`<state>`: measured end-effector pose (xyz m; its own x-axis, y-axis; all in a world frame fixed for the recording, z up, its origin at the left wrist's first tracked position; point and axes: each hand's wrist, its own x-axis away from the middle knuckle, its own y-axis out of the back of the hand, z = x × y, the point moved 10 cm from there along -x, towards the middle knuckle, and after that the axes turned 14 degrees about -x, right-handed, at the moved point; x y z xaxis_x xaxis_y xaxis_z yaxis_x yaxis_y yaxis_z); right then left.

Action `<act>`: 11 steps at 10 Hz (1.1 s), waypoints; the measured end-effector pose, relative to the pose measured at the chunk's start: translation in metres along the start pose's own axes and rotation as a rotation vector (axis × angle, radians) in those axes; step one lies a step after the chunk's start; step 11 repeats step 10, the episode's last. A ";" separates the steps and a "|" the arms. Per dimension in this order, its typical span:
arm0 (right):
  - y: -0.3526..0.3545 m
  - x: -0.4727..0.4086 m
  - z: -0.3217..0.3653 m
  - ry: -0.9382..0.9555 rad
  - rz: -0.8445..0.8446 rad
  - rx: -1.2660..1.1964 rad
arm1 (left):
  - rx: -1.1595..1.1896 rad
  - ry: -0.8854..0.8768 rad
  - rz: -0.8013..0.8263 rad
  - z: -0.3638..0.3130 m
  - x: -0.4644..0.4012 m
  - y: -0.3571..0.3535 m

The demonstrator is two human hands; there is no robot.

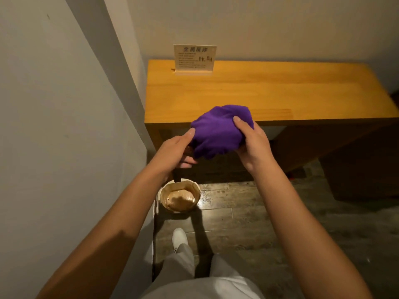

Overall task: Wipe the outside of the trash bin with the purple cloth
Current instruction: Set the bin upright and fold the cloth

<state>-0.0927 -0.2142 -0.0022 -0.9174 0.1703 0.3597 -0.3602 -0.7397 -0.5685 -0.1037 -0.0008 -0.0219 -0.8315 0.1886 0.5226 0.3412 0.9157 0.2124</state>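
A bunched purple cloth [219,131] is held in the air in front of the wooden table's front edge. My right hand [251,143] grips its right side with the thumb on top. My left hand [176,151] holds its left lower edge, fingers curled under. Below, on the floor by the wall corner, stands a small round trash bin [195,188] with a pale liner and crumpled brown paper inside; my left wrist covers part of its far rim.
A yellow wooden table [269,91] stands against the back wall with a small printed sign [195,59] on its left rear. A grey wall [64,126] runs along the left. Dark tiled floor [248,214] lies below, with my white shoe [179,237] and light trousers.
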 end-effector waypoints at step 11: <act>-0.027 -0.208 0.037 0.330 -0.177 1.338 | -1.049 -0.031 -0.665 -0.083 -0.175 0.070</act>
